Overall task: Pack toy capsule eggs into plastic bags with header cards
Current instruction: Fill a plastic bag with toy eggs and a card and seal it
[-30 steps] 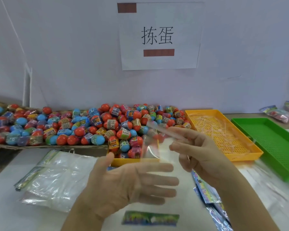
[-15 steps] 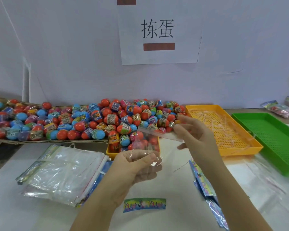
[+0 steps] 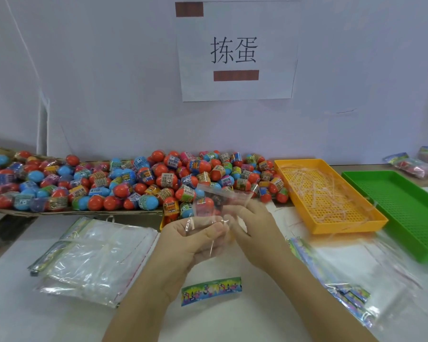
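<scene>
**Items at your station, one bag in hand**

- Clear plastic bag [image 3: 216,206]: held upright above the surface, between your two hands and in front of the egg heap. It is blurred, and you cannot tell whether anything is inside it.
- Your left hand [image 3: 190,240]: fingers curled, thumb pinching the lower edge of the bag.
- Your right hand [image 3: 253,227]: fingers bent, grasping the bag's right side, close against the left hand.
- Toy capsule eggs [image 3: 134,183]: a large loose heap, mostly red and blue with printed bands, spread along the wall behind your hands.
- Header card [image 3: 211,291]: one, lying flat on the white surface [image 3: 245,322] just below your wrists.
- Stack of clear bags [image 3: 97,255]: on the surface to your left.
- Pile of header cards [image 3: 336,280]: to your right, partly under loose plastic.
- Yellow tray [image 3: 378,222]: right of the heap, holding thin plastic strips.
- Green tray [image 3: 405,208]: just beside the yellow one, further right.
- Packed bags [image 3: 410,165]: far right, at the wall.
- Paper sign [image 3: 235,50]: on the wall above the eggs.
</scene>
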Demonstrator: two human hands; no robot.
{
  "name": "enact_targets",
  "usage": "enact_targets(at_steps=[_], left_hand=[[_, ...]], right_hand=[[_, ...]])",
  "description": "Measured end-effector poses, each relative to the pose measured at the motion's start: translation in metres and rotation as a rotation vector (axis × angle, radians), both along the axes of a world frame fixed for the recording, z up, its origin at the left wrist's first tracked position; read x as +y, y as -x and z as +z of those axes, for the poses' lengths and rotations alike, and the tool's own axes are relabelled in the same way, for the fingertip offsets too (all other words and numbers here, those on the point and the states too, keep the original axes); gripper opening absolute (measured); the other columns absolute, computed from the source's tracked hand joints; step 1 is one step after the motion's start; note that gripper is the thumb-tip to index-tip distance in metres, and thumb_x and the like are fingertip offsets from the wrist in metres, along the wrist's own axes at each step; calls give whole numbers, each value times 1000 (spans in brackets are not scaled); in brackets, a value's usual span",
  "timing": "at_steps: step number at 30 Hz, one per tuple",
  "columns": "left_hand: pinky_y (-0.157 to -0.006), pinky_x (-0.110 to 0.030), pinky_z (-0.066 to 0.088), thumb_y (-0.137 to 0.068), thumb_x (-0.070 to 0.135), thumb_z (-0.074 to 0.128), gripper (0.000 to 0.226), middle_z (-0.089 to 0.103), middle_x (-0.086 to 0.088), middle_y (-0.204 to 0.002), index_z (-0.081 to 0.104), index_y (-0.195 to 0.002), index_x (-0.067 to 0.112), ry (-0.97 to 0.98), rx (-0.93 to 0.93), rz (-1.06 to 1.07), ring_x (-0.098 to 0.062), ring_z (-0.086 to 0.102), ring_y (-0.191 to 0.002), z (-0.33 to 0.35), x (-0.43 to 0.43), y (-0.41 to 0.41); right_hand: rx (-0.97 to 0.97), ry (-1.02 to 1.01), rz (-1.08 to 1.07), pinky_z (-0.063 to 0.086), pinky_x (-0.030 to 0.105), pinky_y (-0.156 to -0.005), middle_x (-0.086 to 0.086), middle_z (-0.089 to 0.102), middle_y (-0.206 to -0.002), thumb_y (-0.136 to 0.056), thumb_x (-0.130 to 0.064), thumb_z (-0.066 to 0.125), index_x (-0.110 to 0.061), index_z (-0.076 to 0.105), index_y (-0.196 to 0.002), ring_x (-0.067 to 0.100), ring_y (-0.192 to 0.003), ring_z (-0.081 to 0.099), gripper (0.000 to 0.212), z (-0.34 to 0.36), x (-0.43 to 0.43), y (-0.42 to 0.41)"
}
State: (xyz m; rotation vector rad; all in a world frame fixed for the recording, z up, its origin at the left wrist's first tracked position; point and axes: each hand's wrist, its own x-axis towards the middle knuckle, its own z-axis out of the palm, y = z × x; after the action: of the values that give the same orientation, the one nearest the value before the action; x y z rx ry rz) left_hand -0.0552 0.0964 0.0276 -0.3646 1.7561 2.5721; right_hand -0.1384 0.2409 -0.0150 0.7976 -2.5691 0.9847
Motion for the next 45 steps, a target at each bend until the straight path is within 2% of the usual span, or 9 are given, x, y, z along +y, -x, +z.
enact_targets(at_steps=[5, 10, 15, 20, 24, 29, 36, 40, 45], left_hand=[[-60, -27, 59, -59, 11, 75, 20, 76, -16, -87, 80, -78, 10, -52, 9, 13, -23, 75, -77, 1, -5, 0], [-61, -26, 58, -61, 12, 75, 20, 76, -15, -89, 80, -79, 11, -49, -2, 16, -23, 75, -78, 3, -5, 0], [-60, -27, 59, -57, 12, 76, 19, 76, -16, -86, 80, -75, 12, -54, -9, 16, -23, 75, -75, 5, -4, 0], [-60, -27, 59, -55, 11, 76, 20, 76, -17, -86, 80, -75, 10, -61, -4, 10, -22, 75, -74, 5, -7, -1], [-61, -25, 58, -57, 11, 77, 20, 76, -16, -87, 80, -76, 9, -4, 19, 16, -20, 74, -74, 2, -6, 0], [-62, -23, 57, -53, 19, 81, 26, 76, -13, -86, 80, -78, 13, 58, 64, 35, -21, 74, -75, 1, -3, 0], [-61, -21, 56, -51, 25, 82, 27, 77, -7, -82, 80, -77, 19, 197, 122, 141, -17, 73, -74, 1, -1, 0], [-54, -16, 52, -54, 23, 85, 19, 75, -4, -73, 76, -71, 18, 346, 159, 186, -9, 70, -63, 1, 3, -3], [-60, -25, 58, -70, 17, 85, 14, 73, 8, -70, 74, -69, 26, 602, 211, 235, -9, 69, -68, -4, 6, -4]], right_hand=[[-119, 166, -142, 39, 31, -98, -5, 52, -122, -95, -33, 54, -23, 57, -126, 16, -117, 46, 32, 14, 4, 22], [-277, 59, -145, 51, 34, -86, -1, 58, -124, -86, -34, 67, -26, 50, -134, 17, -101, 57, 52, 37, -9, 56], [-248, -89, -154, 55, 38, -82, -7, 63, -110, -84, -37, 70, -26, 58, -122, 13, -93, 60, 41, 27, -26, 60], [-79, 681, -252, 53, 26, -78, -7, 64, -101, -82, -21, 74, -27, 57, -109, 5, -87, 61, 32, 35, -16, 41], [-19, 1209, -24, 50, 17, -63, -11, 67, -82, -75, -23, 77, -27, 61, -98, 3, -71, 61, 28, 63, 4, 3], [-7, 808, 385, 44, 15, -69, -20, 60, -67, -82, -30, 58, -29, 55, -111, 0, -66, 55, 30, 77, 6, -32], [157, 237, 116, 25, 25, -91, -20, 65, -82, -84, -57, 40, -55, 49, -97, 0, -96, 53, 16, 74, 8, -31], [96, 391, 169, 37, 34, -92, -25, 64, -85, -86, -51, 48, -50, 53, -102, 2, -93, 60, 17, 74, 6, -29], [-137, 807, 352, 44, 10, -67, -20, 63, -73, -87, -23, 55, -28, 51, -115, -4, -72, 59, 29, 76, 9, -23]])
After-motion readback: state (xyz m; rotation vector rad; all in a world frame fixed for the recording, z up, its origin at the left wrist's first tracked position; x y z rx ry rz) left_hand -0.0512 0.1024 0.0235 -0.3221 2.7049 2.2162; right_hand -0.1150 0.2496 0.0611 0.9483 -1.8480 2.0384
